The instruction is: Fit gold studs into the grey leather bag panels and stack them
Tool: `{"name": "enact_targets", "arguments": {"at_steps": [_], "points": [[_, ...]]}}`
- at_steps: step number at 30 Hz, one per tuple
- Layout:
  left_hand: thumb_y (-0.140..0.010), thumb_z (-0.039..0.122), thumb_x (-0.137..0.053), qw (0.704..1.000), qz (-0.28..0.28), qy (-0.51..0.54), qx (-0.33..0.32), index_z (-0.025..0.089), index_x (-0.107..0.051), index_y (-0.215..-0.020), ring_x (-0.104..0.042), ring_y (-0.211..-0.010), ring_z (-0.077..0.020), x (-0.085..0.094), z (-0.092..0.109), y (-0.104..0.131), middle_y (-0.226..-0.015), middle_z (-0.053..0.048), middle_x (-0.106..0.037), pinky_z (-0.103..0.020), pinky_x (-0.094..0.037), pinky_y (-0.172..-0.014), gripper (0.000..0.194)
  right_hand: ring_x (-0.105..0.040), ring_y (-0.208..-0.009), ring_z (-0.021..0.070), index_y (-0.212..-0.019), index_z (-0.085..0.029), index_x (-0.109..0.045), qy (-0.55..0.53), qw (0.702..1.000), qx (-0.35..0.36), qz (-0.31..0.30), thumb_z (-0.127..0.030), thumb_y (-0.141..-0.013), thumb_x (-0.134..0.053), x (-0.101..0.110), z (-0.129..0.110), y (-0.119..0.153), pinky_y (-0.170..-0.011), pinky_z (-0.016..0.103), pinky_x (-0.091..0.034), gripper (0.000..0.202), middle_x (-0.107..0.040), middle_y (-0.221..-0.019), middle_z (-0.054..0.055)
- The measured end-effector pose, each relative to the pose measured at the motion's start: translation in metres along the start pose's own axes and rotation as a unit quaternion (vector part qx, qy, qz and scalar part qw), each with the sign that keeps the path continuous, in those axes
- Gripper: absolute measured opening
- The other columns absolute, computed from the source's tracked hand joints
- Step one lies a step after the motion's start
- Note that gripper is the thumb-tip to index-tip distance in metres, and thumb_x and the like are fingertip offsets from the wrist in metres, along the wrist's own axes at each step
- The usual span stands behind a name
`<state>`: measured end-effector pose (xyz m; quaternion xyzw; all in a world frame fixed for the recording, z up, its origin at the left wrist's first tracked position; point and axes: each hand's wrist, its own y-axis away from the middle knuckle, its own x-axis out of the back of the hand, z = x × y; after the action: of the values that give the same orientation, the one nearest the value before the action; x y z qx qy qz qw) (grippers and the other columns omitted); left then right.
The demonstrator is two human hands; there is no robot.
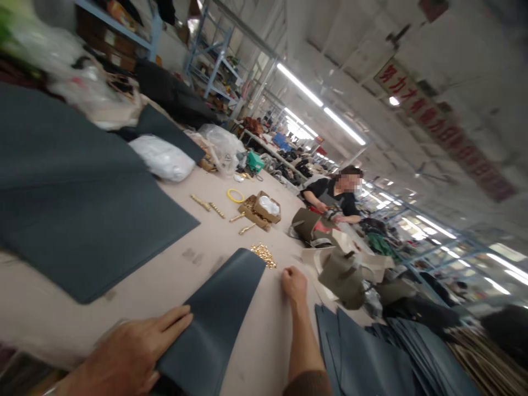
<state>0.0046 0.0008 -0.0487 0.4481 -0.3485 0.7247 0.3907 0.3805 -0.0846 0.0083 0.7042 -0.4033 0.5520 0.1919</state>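
Note:
A folded or curled dark blue-grey sheet, leather-like (218, 308), lies on the table in front of me. My left hand (136, 346) grips its near left edge, fingers on top and the thumb lower down by the edge. To the right of the sheet, my right hand (295, 283) rests on the table with its fingers curled closed; whatever they hold, if anything, is hidden. Just beyond that hand, at the sheet's far end, is a small heap of gold-coloured metal pieces (264, 254).
A large dark sheet (94, 220) covers the table's left. Stacked dark panels (371, 352) lie at lower right. Farther back are a small cardboard box (268, 208), a yellow ring (235, 196) and plastic bags (165, 158). Another person (334, 198) works across among olive bags (342, 278).

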Motion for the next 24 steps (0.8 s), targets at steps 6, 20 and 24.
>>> {"name": "enact_targets", "arguments": {"at_steps": [6,20,24], "points": [[-0.054,0.003,-0.045,0.998,-0.061,0.011,-0.001,0.017,-0.049,-0.134,-0.06,-0.117,-0.0215,0.04,0.016,-0.006,-0.142,-0.009,-0.052,-0.035,-0.054,-0.092,0.081,-0.067,-0.072,0.0261,-0.075,-0.019,-0.069,-0.207,0.976,-0.067,-0.004,-0.037,-0.067,-0.058,0.004,0.028,0.037,-0.07,0.036,-0.052,0.023,-0.07,-0.065,0.006],[-0.063,0.009,-0.055,0.998,-0.047,0.022,-0.03,0.017,-0.049,-0.122,-0.067,-0.093,-0.0229,0.046,0.018,-0.005,-0.125,-0.01,-0.059,-0.033,-0.057,-0.072,0.06,-0.063,-0.056,0.0122,-0.069,-0.015,-0.065,-0.576,0.794,-0.157,-0.116,-0.031,-0.053,-0.085,-0.004,-0.024,0.112,-0.055,0.024,-0.057,0.03,-0.065,-0.063,0.0],[-0.067,0.014,-0.058,0.998,-0.044,0.02,-0.041,0.018,-0.049,-0.12,-0.066,-0.091,-0.0224,0.047,0.018,-0.005,-0.116,-0.008,-0.06,-0.033,-0.056,-0.069,0.054,-0.064,-0.058,0.0135,-0.088,-0.015,-0.07,-0.528,0.819,-0.104,-0.199,-0.033,-0.06,-0.084,0.0,-0.073,0.133,-0.06,0.029,-0.059,0.036,-0.067,-0.07,0.0]]}}
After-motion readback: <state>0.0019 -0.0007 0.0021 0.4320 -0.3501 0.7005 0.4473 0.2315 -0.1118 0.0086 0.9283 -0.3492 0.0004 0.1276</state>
